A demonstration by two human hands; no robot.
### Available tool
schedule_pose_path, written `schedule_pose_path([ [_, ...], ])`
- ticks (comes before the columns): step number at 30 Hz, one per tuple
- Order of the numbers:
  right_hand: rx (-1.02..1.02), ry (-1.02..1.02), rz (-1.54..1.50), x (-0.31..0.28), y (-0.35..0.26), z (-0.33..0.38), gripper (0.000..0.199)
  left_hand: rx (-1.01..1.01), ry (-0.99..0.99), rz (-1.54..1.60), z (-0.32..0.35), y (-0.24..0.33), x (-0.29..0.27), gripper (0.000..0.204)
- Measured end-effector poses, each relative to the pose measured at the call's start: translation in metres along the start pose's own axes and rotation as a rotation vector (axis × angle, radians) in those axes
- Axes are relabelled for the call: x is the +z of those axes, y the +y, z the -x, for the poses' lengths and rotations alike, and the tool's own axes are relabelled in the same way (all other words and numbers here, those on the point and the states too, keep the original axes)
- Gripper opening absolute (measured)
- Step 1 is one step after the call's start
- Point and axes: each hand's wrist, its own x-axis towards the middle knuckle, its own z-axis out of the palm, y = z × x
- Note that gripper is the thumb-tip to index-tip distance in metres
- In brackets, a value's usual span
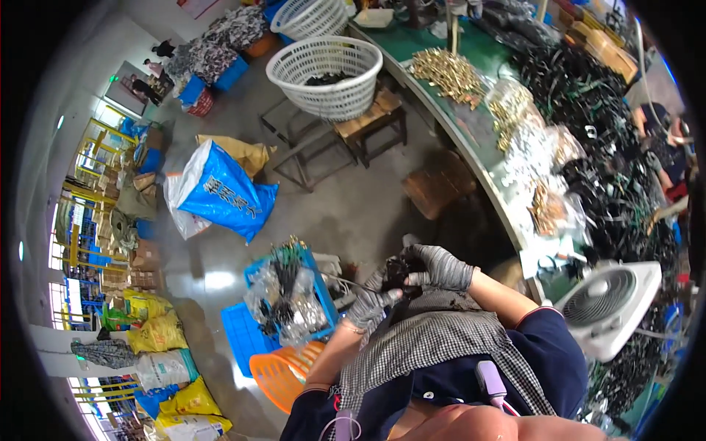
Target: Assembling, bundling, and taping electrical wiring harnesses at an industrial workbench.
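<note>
My left hand [370, 303] and my right hand [447, 269] wear grey striped gloves and meet in front of my checked apron [434, 331]. Between them is a small dark bundle [399, 270]; both hands are closed on it, and its exact kind is too dark to make out. A thin dark strand [340, 279] runs leftward from near my left fingers. Close by on the left, a blue crate [329, 298] holds clear plastic bags [303, 312] and dark strands [287, 275] with greenish and brassy ends.
An orange basket [276, 382] sits below the crate. Ahead, a white basket [323, 94] rests on a wooden stool [371, 125]. A blue sack [220, 195] lies on the floor. Along the right, the green workbench [419, 82] bears brassy parts, black strips and a white fan [610, 301].
</note>
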Motion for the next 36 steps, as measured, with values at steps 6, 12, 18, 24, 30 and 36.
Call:
schedule_pose_path([
  [6,-0.048,-0.116,0.041,-0.075,-0.005,-0.150,0.065,-0.157,-0.097,0.161,-0.121,0.068,-0.067,0.061],
  [12,-0.234,-0.193,0.066,-0.120,-0.010,-0.270,0.077,-0.149,-0.203,0.259,-0.217,0.128,-0.118,0.067],
  [18,-0.246,-0.065,-0.032,-0.138,0.016,-0.373,0.081,-0.014,0.027,0.068,-0.298,0.186,-0.157,0.064],
  [24,-0.137,0.073,-0.228,-0.167,0.027,-0.463,0.082,-0.106,-0.179,0.087,-0.396,0.225,-0.240,0.059],
  [30,-0.121,0.343,-0.174,-0.217,0.036,-0.513,0.075,-0.128,-0.203,0.198,-0.495,0.286,-0.266,0.059],
  [36,0.083,0.537,-0.040,-0.303,0.099,-0.539,0.044,-0.198,-0.189,0.278,-0.597,0.288,-0.274,0.058],
])
